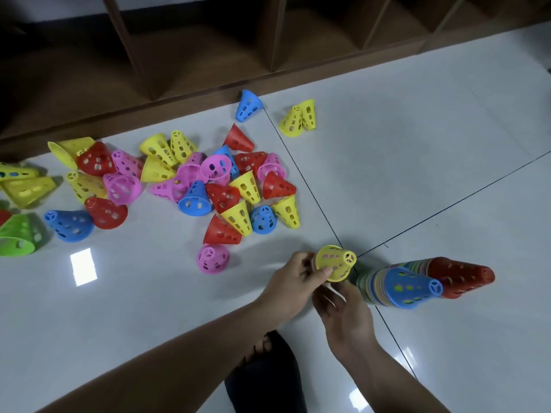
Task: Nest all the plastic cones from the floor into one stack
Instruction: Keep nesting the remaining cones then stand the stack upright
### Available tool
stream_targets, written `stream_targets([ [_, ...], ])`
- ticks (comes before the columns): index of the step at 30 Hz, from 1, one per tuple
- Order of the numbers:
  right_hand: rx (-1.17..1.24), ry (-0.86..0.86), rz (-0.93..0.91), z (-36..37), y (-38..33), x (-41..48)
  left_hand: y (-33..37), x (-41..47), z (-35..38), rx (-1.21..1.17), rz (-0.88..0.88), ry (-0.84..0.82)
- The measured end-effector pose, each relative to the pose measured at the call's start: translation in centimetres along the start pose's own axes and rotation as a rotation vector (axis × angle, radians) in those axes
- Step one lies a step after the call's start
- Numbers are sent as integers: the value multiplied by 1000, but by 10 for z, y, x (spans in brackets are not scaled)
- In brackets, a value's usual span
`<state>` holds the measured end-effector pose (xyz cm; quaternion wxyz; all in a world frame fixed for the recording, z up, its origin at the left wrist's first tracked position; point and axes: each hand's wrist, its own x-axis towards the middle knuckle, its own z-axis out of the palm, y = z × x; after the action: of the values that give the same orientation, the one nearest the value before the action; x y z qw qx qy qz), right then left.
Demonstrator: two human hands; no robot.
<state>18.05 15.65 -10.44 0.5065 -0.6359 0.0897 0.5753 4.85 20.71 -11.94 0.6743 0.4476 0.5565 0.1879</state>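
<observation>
Both hands at the yellow cone [335, 263]: your left hand [293, 278] pinches its rim; can't tell whether your right hand [343, 307] grips.

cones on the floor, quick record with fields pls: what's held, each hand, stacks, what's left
held: yellow cone
left hand: grips the yellow cone's wide end
right hand: just below that cone, grip unclear
stacks: blue-topped stack, red stack beside it
left to nest: loose cones in yellow, red, pink, blue, green
nearest loose: pink cone
</observation>
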Motion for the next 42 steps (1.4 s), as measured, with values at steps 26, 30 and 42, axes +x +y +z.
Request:
stream_targets([
  [26, -1134, -573, -372, 88, -27, -37, 75, -142, -206, 722, -109, 90],
  [30, -1412, -714, -560, 120, -21, -71, 76, -200, -250, 741, -124, 174],
  [42, -2041, -703, -868, 204, 30, -105, 31, -273, -397, 834, -170, 506],
])
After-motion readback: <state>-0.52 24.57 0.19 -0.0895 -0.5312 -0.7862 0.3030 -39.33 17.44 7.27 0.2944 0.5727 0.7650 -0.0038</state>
